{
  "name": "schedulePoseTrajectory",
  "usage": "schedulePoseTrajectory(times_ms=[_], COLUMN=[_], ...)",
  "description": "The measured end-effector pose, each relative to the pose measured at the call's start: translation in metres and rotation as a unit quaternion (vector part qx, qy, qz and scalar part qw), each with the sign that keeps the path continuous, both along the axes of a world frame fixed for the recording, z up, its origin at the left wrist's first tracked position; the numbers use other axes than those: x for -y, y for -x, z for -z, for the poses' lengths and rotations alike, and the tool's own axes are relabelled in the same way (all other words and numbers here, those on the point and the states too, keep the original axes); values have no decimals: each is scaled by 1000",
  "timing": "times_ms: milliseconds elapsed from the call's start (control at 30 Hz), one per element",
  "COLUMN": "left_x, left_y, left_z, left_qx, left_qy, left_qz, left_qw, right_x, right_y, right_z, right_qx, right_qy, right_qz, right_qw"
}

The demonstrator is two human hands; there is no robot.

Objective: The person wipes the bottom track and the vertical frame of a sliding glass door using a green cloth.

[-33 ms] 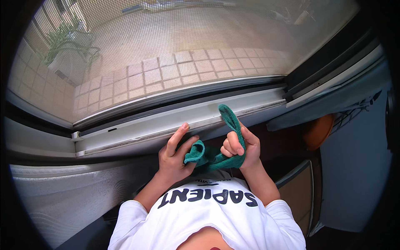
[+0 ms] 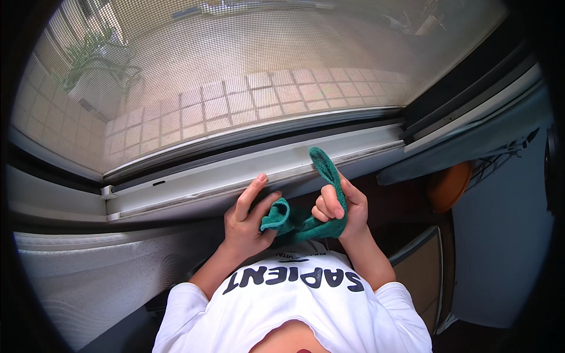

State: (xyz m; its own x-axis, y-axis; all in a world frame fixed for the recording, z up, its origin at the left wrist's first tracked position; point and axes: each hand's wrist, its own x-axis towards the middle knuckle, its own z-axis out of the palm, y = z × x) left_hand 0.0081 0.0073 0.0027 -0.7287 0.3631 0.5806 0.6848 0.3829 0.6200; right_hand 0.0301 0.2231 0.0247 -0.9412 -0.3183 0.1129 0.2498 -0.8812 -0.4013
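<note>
Left hand (image 2: 242, 226) and right hand (image 2: 354, 215) pinch green cloth (image 2: 321, 228) — white sill (image 2: 206, 180), window screen (image 2: 247, 53) beyond.

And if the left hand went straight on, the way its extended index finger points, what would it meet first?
Probably the white window sill, just ahead; depth is unclear, so the left hand might pass above it and meet the mesh screen instead.

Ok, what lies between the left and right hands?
The green cloth: in the head view it runs from the left hand to the right hand.
</note>
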Motion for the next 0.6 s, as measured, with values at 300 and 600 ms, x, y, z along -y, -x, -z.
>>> schedulePoseTrajectory(times_ms=[300,600], left_x=[1,2], left_y=[0,2], left_z=[-2,-2], left_qx=[-11,-15], left_qy=[3,10], left_qz=[2,9], left_qw=[1000,1000], right_x=[3,3], right_y=[-1,1], right_z=[1,4], right_qx=[1,12], right_qy=[-22,-35], right_qz=[16,19], right_qw=[1000,999])
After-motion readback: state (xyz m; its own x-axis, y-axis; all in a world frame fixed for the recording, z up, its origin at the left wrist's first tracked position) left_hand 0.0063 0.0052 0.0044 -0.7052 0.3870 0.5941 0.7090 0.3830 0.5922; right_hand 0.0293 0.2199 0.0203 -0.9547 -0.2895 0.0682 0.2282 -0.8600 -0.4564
